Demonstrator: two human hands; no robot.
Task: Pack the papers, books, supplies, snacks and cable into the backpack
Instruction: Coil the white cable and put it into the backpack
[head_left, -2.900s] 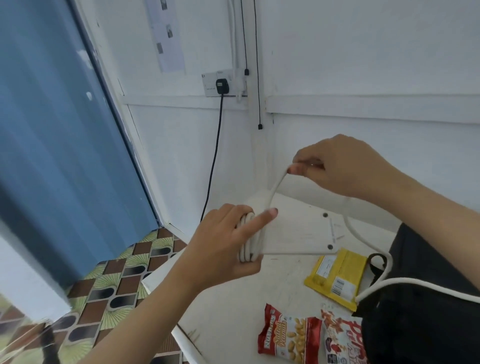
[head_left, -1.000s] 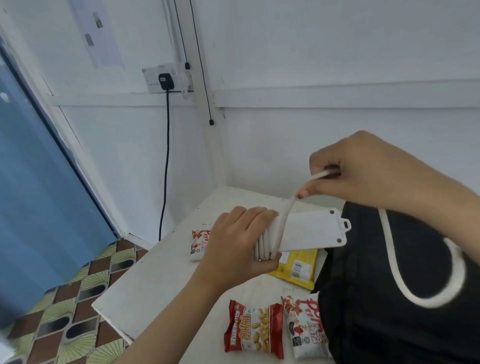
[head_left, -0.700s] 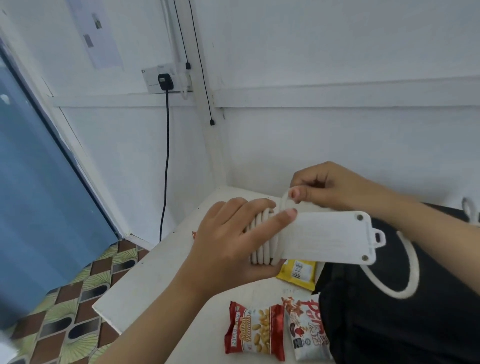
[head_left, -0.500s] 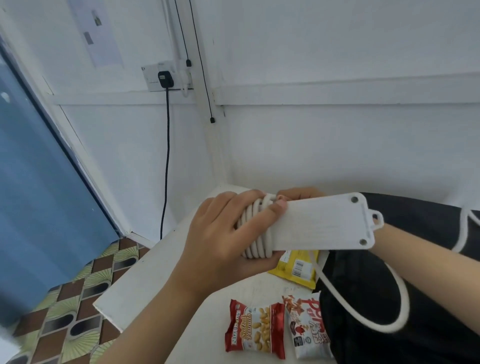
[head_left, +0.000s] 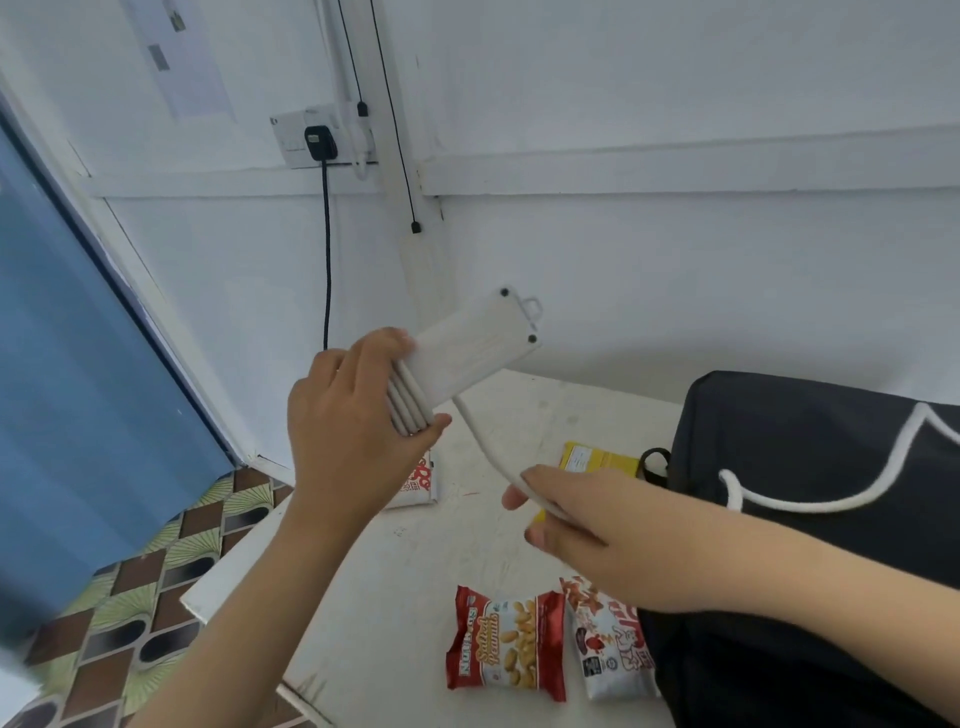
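White-walled room corner, wall socket (head_left: 298, 140) with a black plug (head_left: 319, 144) in it, black cord (head_left: 327, 249) hanging straight down. Blue curtain (head_left: 62, 338) at far left, patterned floor tiles (head_left: 156, 597) below it. White bench (head_left: 395, 571) in the corner, scuffed.

Left hand (head_left: 348, 441) is raised above the bench and grips one end of a white power strip (head_left: 472, 348). Its fingers (head_left: 384, 343) curl over the top and the thumb presses from below. Several turns of white cable (head_left: 483, 441) are wound round that end of the strip, under the grip. The strip's free end tilts up and to the right, toward the wall, with two dark screws and a small hang loop showing.

From the wound turns the cable drops in a curve to the right hand (head_left: 587, 525), low over the bench. Right fingers (head_left: 545, 475) are closed loosely on the cable, which passes between them and the thumb. Past the hand the cable trails in loops across the top of the black backpack (head_left: 805, 649). Its far end is out of frame.

Backpack lies on the bench at right, whether it is open or zipped cannot tell.

Snacks on the bench: red peanut packet (head_left: 504, 644) at front, a red-and-white packet (head_left: 608, 644) just beside it touching the backpack edge. Yellow packet (head_left: 597, 460) sits beyond the right hand, next to the backpack. Another white-and-red packet (head_left: 421, 483) is partly hidden behind the left hand.
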